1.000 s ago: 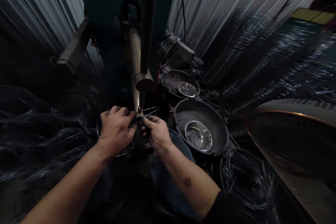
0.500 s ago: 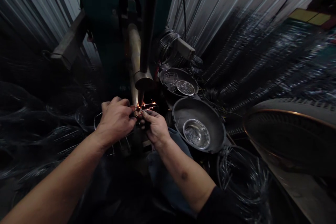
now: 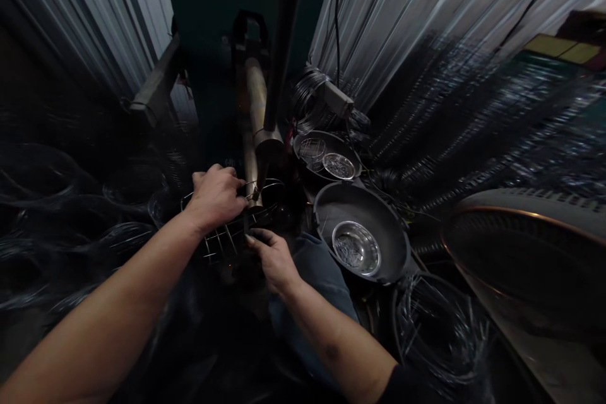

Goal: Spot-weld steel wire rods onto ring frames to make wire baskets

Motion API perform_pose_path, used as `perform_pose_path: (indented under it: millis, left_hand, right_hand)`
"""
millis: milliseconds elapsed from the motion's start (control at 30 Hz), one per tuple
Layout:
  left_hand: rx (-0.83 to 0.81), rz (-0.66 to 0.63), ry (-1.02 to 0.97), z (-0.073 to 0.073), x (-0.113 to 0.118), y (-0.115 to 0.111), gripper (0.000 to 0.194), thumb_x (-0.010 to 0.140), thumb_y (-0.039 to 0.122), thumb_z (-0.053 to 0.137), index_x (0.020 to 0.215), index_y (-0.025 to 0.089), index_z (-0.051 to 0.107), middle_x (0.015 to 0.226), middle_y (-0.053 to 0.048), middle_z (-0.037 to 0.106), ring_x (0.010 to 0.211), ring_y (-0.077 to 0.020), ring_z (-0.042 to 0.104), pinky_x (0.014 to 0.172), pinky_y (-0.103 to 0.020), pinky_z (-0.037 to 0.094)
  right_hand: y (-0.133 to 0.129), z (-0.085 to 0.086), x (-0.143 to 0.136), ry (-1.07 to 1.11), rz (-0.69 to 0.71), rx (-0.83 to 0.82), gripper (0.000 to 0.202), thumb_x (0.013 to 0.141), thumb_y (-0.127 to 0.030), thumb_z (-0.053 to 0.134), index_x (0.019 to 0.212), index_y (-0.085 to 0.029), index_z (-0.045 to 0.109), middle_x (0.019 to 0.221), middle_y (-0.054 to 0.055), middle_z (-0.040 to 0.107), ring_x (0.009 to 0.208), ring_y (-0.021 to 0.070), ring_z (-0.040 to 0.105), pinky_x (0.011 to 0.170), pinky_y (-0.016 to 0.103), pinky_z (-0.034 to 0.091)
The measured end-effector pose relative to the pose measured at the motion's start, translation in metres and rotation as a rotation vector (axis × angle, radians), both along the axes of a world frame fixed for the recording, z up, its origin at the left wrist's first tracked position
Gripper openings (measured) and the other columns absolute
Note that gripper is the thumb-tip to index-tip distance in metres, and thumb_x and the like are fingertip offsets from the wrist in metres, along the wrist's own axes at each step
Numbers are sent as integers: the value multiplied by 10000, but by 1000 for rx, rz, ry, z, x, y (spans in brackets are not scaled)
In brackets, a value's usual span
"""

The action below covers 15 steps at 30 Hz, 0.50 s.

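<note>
My left hand point(image 3: 216, 201) is closed on a wire rack point(image 3: 222, 241), gripping it near its curved rim. The rim passes between the upper and lower metal electrodes point(image 3: 256, 194) of a spot welder. Below and to the right of that point is my right hand point(image 3: 275, 260), with thumb and fingers pinched together. A thin dark shape shows at its fingertips, too dim to name. The rack's crossed wires hang below my left hand; the far part fades into shadow.
At right, a dark round pan point(image 3: 326, 199) holds a shiny metal bowl point(image 3: 367, 268) of short wire pieces. Behind it stands another pan point(image 3: 299, 146) with a dish of wire bits. A wire coil point(image 3: 307, 91), stacked wire rings point(image 3: 445, 328) and a large fan-like round object point(image 3: 525, 252) surround the spot.
Sparks at the electrode tips have gone out. My right hand has drawn down, away from the tips and rim. My left hand keeps its hold on the rack; the view has shifted slightly.
</note>
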<state>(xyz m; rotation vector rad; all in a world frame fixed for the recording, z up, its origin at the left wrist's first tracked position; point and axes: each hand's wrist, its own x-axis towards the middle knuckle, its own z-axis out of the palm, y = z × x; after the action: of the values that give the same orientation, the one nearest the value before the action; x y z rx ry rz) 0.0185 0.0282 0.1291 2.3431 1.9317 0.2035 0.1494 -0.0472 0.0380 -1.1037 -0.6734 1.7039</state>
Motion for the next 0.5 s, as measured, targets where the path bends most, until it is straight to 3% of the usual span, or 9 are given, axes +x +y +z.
perform_pose_path:
  millis: [333,400,500]
  left_hand:
    - [7,-6,-45,0,1,-1,290,753,347,573,955,214,732,1011,-95,628,1051,-316,490,832,-463,363]
    - [32,-33,-33,-5,3,-12,268,753,314,566,921,179,724,995,-117,628,1032,-319,491,805,-460,365]
    - [25,-75,-10,-11,6,-48,223,747,282,575,893,180,710,998,-99,629,1023,-282,491,787,-423,364]
  right_hand:
    - [-9,-23,11,-159,61,6,393,554,-443,799,817,-166,708,662,-8,662,614,145,578,641,285,455]
    - [-19,-29,24,-284,135,76,380,571,-454,784,809,-165,719,735,29,701,717,188,624,725,323,477]
    - [-41,-49,52,-528,358,196,377,585,-503,736,752,-166,724,836,89,740,849,268,656,838,390,482]
